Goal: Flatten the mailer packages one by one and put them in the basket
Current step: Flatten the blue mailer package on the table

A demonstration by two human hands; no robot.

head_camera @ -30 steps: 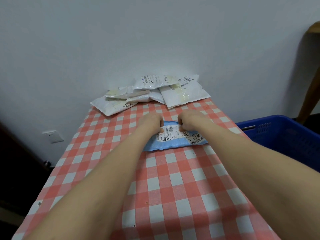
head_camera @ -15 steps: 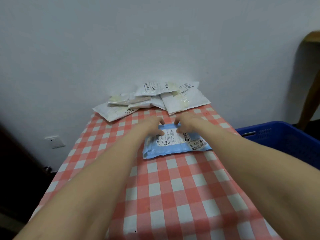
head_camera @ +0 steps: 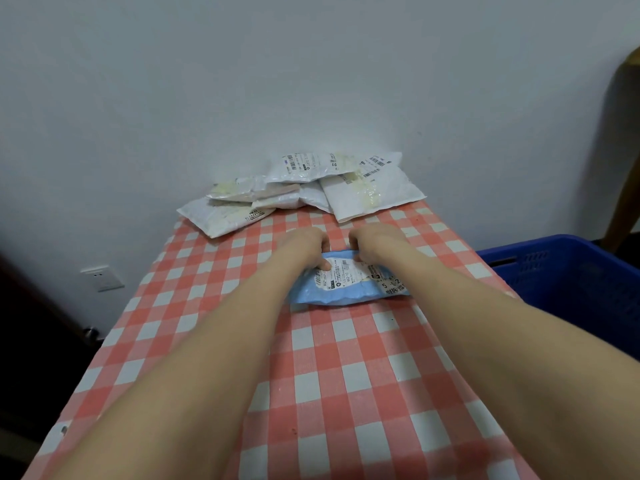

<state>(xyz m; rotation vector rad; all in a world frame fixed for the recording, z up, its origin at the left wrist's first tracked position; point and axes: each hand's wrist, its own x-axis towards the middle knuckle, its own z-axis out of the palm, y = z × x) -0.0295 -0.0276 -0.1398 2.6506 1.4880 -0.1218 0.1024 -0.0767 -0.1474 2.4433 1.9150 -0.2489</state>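
Observation:
A light blue mailer (head_camera: pixel 341 292) with a white shipping label lies on the red-and-white checked table (head_camera: pixel 221 292), a little past its middle. My left hand (head_camera: pixel 304 245) grips the mailer's far left edge, thumb on the label and fingers curled over the rim. My right hand (head_camera: pixel 372 242) grips the far right edge the same way. The far edge looks lifted and curled toward me. A blue plastic basket (head_camera: pixel 568 271) stands to the right of the table, lower than the tabletop.
Several white mailers (head_camera: pixel 311 188) lie heaped at the table's far end against the wall. A wall socket (head_camera: pixel 102 278) is low on the left. A wooden furniture leg (head_camera: pixel 623 168) stands at the far right behind the basket.
Both hands have stayed on the blue mailer's far edge; the mailer looks more bunched toward me than half a second ago, when it lay flatter. The camera has shifted slightly.

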